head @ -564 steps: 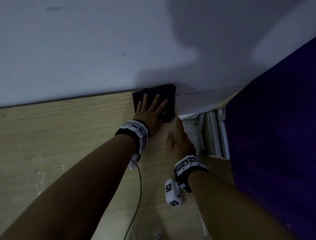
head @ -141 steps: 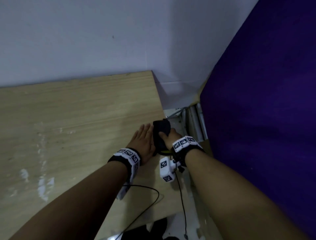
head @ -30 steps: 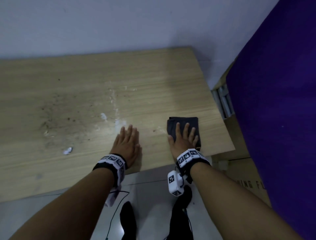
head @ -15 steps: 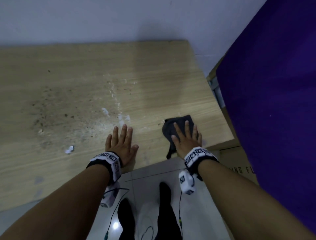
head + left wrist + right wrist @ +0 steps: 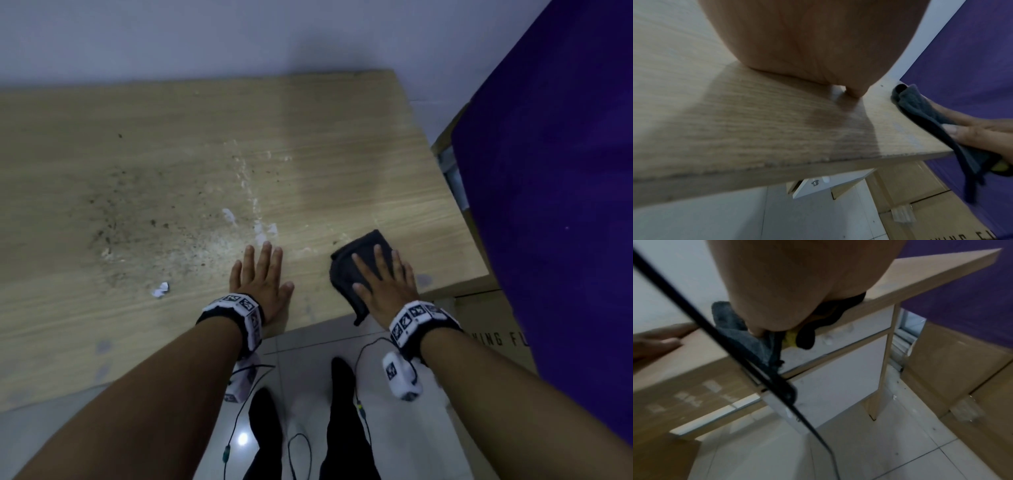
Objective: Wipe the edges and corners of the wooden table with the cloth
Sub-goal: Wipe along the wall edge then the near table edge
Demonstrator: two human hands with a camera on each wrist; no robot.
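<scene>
The wooden table (image 5: 308,144) is being worked along its near edge, close to the right-hand corner. The left hand (image 5: 262,277) is laid flat, fingers straight, holding nothing. The right hand (image 5: 383,281) is pressed flat on the dark cloth (image 5: 346,270), fingers spread; one fold is draped over the lip, possibly pinned by the thumb. Even pressure should be kept and the fold carried along the edge. Crumbs (image 5: 160,289) are left further in.

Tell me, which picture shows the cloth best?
The head view. There the whole dark cloth lies at the table's near edge under the flat right hand. The left wrist view shows it side-on, draping over the edge; the right wrist view is blurred and partly hidden.
</scene>
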